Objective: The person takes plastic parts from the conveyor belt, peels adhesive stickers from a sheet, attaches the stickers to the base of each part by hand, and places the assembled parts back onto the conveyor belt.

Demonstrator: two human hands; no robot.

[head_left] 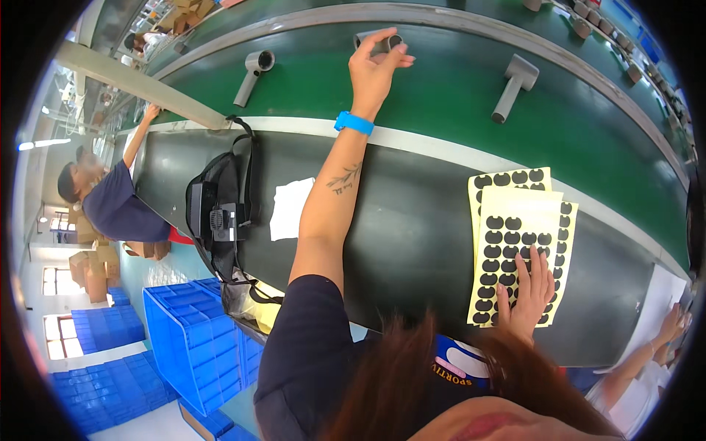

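My left hand reaches far over the green conveyor belt, its fingers apart and half bent. Just behind those fingers is a grey hair-dryer-shaped device; its handle is hidden, and whether I touch it I cannot tell. Flat on a sheet of black stickers lies my right hand, fingers spread. This pale yellow sheet, its top rows bare of stickers, overlaps other similar sheets on the dark worktop. Two more grey devices rest on the belt, one to the left and another to the right.
A white paper and a black bag lie left on the worktop. Blue crates stand at lower left. One co-worker is at the left, another's hand at the right. A pale beam crosses upper left.
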